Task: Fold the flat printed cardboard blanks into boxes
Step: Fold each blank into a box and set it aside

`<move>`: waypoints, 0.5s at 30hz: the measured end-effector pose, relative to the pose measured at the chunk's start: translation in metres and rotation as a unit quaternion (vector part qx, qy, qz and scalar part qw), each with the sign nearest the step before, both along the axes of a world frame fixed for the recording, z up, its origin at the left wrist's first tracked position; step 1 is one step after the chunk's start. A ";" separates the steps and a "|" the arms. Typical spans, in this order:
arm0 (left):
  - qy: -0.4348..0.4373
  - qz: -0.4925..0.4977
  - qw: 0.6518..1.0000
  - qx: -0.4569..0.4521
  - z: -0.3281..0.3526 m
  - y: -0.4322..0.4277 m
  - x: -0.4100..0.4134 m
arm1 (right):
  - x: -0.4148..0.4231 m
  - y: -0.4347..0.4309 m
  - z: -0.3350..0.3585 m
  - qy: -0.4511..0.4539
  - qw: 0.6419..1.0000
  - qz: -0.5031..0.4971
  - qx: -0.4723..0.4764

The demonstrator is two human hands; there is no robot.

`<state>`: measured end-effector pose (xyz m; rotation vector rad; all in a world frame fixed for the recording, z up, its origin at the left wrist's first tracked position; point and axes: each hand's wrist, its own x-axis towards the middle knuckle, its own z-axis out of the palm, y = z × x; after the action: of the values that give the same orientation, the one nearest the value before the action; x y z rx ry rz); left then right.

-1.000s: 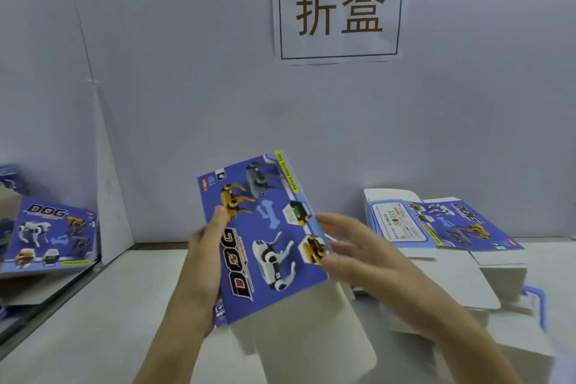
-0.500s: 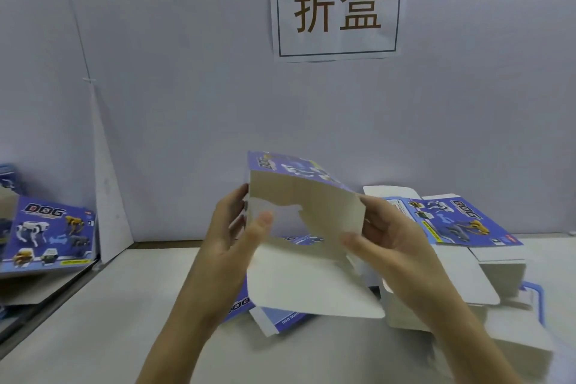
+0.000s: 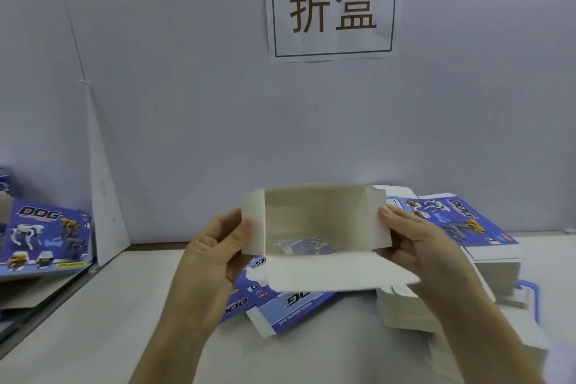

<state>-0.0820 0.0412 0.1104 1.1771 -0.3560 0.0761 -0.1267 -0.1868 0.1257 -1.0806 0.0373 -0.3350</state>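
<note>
I hold a blue printed cardboard box blank (image 3: 314,227) up over the table, its plain grey inside facing me and its body spread into an open tube. My left hand (image 3: 215,252) pinches the left side flap with the thumb on its inner face. My right hand (image 3: 414,243) pinches the right side flap the same way. A wide white flap (image 3: 330,271) hangs toward me from the lower edge. Through the opening I see blue print of the far panel.
A stack of flat blanks (image 3: 461,227) lies at the right with blue print on top. Another flat blank (image 3: 290,305) lies on the white table under my hands. Printed boxes (image 3: 46,237) stand at the left behind a ledge. A paper sign (image 3: 333,6) hangs on the wall.
The blank has turned from its printed face toward me to its grey inside, and it has spread from flat into an open tube. Both hands moved out to its side flaps.
</note>
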 end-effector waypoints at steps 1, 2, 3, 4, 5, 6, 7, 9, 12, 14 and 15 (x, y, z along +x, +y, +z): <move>0.019 -0.039 0.998 -0.040 0.000 0.003 0.002 | 0.000 -0.003 0.003 0.001 0.999 0.032 0.018; 0.027 -0.054 0.997 -0.057 0.001 0.006 0.003 | -0.001 -0.006 0.004 -0.001 0.999 0.050 0.008; 0.025 -0.050 0.997 -0.053 0.001 0.008 0.004 | -0.002 -0.008 0.004 -0.005 0.998 0.055 -0.016; 0.019 -0.029 0.999 -0.028 0.000 0.008 0.006 | -0.004 -0.009 0.004 -0.010 0.997 0.058 -0.044; 0.007 0.001 1.000 0.013 -0.002 0.008 0.008 | -0.005 -0.010 0.003 -0.015 0.996 0.060 -0.065; -0.001 0.032 0.998 0.054 -0.003 0.008 0.008 | -0.007 -0.009 0.003 -0.019 0.995 0.064 -0.073; -0.003 0.055 0.995 0.079 -0.005 0.007 0.010 | -0.007 -0.009 0.001 -0.024 0.995 0.069 -0.074; 0.009 0.042 0.997 0.059 -0.008 0.007 0.012 | -0.006 -0.008 0.001 -0.023 0.997 0.072 -0.030; 0.037 -0.083 0.994 -0.055 -0.008 0.004 0.010 | -0.007 -0.005 0.005 -0.004 0.990 0.101 0.099; 0.029 -0.113 0.991 -0.069 -0.009 0.004 0.010 | -0.008 -0.003 0.005 -0.015 0.993 0.085 0.076; 0.024 -0.117 0.991 -0.060 -0.010 0.004 0.011 | -0.007 -0.003 0.002 -0.031 0.997 0.057 0.045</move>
<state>-0.0711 0.0452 0.1006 1.0102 -0.4397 -0.1334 -0.1336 -0.1899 0.1280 -0.9792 -0.0647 -0.2611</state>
